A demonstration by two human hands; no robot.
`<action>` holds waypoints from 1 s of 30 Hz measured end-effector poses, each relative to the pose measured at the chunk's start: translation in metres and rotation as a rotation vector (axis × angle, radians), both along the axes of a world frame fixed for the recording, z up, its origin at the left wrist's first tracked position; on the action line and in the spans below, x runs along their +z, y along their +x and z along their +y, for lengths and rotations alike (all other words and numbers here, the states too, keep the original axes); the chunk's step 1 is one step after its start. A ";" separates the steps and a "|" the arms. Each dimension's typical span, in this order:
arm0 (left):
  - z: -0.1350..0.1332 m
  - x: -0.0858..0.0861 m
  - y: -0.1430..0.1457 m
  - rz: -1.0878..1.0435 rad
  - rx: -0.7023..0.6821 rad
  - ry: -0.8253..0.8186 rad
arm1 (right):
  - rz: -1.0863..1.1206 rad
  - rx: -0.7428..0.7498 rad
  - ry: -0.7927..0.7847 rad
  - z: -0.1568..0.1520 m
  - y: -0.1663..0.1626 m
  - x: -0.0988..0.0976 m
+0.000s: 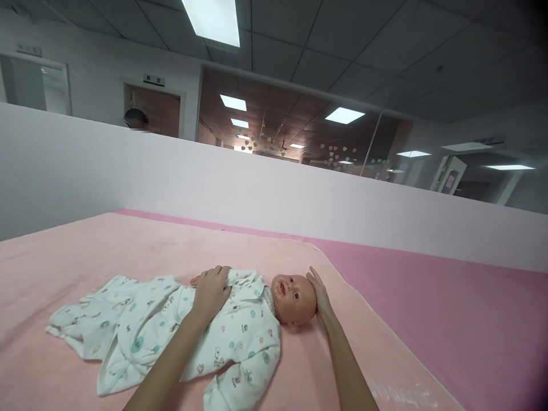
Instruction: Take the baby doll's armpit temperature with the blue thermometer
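Pink blanket (85,257) spread wide, baby doll (240,325) lying on its back at centre.
Doll wears a printed white romper; left hand (212,291) rests flat, fingers spread, on its chest; right hand (320,297) cups the head, open-palmed.

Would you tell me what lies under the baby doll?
The baby doll lies on a light pink blanket spread over a darker pink surface. The blanket directly beneath the doll's body is covered.
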State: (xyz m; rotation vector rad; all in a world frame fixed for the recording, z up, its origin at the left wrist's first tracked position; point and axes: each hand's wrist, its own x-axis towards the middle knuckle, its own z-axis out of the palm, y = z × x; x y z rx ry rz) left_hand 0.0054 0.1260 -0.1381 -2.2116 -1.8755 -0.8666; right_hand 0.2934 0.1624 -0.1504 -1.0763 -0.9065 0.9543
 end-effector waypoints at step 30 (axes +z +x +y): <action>0.002 -0.005 0.001 -0.076 0.018 0.070 | 0.037 0.102 -0.014 0.003 0.000 -0.002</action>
